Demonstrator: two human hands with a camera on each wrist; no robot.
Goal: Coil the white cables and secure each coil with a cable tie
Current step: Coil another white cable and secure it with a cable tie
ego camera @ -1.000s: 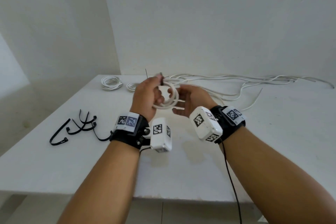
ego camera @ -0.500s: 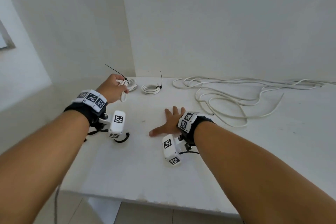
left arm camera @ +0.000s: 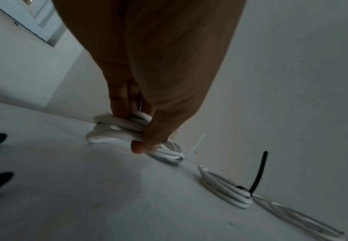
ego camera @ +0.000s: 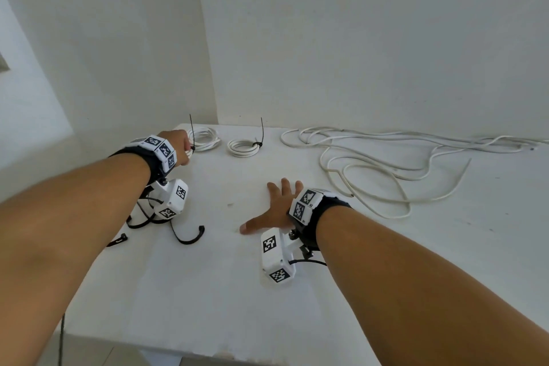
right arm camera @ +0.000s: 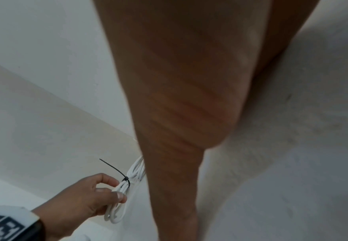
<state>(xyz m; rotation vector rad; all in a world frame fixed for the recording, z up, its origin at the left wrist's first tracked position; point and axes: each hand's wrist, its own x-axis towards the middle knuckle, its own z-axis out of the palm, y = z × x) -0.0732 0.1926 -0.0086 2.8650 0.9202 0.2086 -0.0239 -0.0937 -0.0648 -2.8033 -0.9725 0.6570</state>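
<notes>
Three coils now at far-left table (ego camera: 208, 291) corner: left hand (ego camera: 179, 148) moved over there from mid-air, fingers curled round freshly tied coil (left arm camera: 115, 128), setting down beside two others. Right hand (ego camera: 274, 211) flat, empty. Loose cable (ego camera: 386, 175) next.

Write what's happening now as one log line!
left hand: grips tied white cable coil at table's far corner | right hand: flat on table | loose white cables: uncoiled

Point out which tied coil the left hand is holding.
The coil at the far left corner, pinched by the left hand. The middle coil lies untouched; another coil lies behind the held one.
</notes>
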